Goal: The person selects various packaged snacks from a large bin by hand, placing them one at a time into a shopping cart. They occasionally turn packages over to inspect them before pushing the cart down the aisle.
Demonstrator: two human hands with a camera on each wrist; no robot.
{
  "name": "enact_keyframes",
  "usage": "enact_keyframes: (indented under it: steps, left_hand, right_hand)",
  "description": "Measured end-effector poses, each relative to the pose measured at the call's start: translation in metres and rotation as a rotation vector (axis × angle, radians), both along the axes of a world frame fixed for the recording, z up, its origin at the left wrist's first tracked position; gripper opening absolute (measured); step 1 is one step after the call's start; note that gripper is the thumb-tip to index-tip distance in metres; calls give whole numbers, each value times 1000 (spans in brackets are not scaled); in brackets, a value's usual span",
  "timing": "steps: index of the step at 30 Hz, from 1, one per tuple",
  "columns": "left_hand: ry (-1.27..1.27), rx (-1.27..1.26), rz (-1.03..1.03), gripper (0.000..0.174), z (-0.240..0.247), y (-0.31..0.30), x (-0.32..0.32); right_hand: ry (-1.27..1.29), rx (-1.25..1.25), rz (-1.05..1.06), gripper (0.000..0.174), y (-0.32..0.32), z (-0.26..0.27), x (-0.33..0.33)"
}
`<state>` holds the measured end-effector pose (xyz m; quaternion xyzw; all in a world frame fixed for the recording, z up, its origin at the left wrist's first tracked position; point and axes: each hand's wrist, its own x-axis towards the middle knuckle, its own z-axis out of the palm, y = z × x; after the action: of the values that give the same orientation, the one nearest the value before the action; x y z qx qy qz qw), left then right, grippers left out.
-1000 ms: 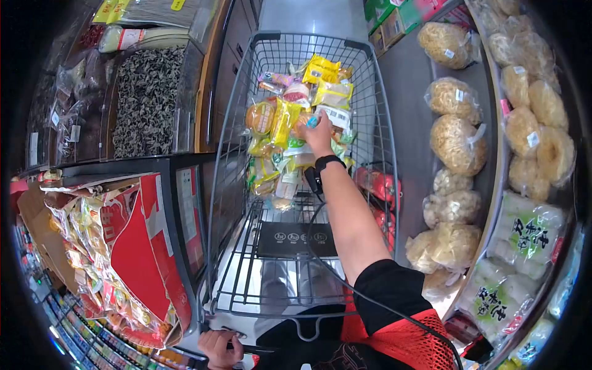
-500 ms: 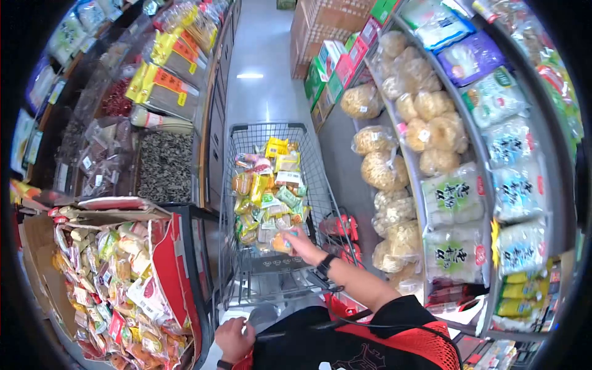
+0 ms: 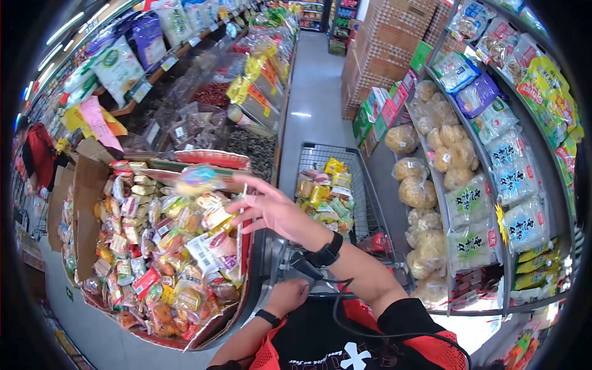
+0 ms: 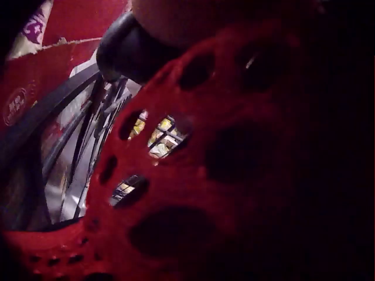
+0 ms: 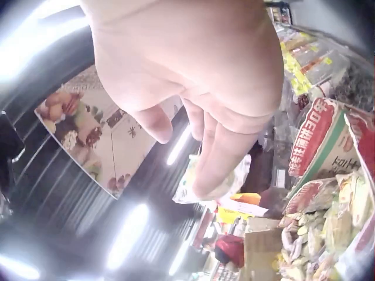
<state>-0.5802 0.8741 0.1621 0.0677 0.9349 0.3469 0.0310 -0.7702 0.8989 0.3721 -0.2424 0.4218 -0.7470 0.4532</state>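
My right hand (image 3: 274, 209) reaches over the edge of a cardboard display box (image 3: 89, 203), its fingers spread. Just past the fingertips, a small clear-wrapped snack packet (image 3: 200, 180) is blurred in the air above the box. In the right wrist view that packet (image 5: 239, 175) shows behind the extended fingers. My left hand (image 3: 288, 297), fingers curled, holds the shopping cart handle at the cart's near end. A red mesh sleeve (image 4: 193, 152) covers most of the left wrist view. Several wrapped snacks (image 3: 324, 194) lie in the shopping cart (image 3: 365, 179).
Many wrapped snacks (image 3: 163, 246) fill the display box. Bagged round dried goods (image 3: 416, 191) and white noodle bags (image 3: 472, 206) line the right shelves. Stacked cartons (image 3: 382, 55) stand farther up the aisle. A person in red (image 3: 38, 154) is at far left.
My right hand took a packet from the cart, swung left over the display box and let it go. The view turned left. My left hand stayed at the cart's near end.
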Motion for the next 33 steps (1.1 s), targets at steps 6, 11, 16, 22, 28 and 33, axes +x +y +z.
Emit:
enact_keyframes:
  steps: [6,11,16,22,28,33]
  left_hand:
    - [-9,-24,-85,17,3,-13,5]
    - [38,56,-51,17,1,-19,6]
    - [54,30,-16,16,3,-12,1]
    - [-42,-135,-22,15,13,-1,-14]
    - [19,-43,-106,14,15,-6,-21]
    - [-85,-170,232,12,0,5,-24]
  right_hand:
    - [297,426,-39,36,33,-112,10]
    - [423,802,-46,34,159,-169,14]
    - [164,990,-361,33,242,-210,-1]
    - [57,996,-431,33,260,-251,-21]
    - [67,1030,-321,36,250,-275,-56]
    - [94,1070,-334,30,248,-346,-112]
